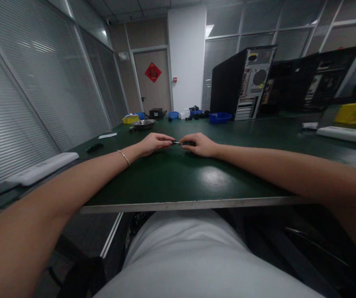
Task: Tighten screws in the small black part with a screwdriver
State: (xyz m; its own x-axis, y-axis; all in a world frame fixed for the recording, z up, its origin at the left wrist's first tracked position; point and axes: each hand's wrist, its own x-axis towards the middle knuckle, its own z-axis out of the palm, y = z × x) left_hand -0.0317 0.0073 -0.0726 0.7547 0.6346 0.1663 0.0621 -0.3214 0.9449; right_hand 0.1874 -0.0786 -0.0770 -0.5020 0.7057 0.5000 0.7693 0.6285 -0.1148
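Observation:
Both hands are close together over the green tabletop. My right hand is closed around the dark handle of a small screwdriver. Its thin metal shaft points left, toward the other hand. My left hand, with a bracelet at the wrist, pinches a small dark piece between thumb and fingers. The screwdriver's tip meets or nearly meets this piece; I cannot tell which. Most of the piece is hidden by the fingertips, so its kind does not show.
Farther back are a metal bowl, a yellow tray, a blue tray and small black parts. A computer tower stands at the back right. White power strips lie left and right. A dark green object lies left.

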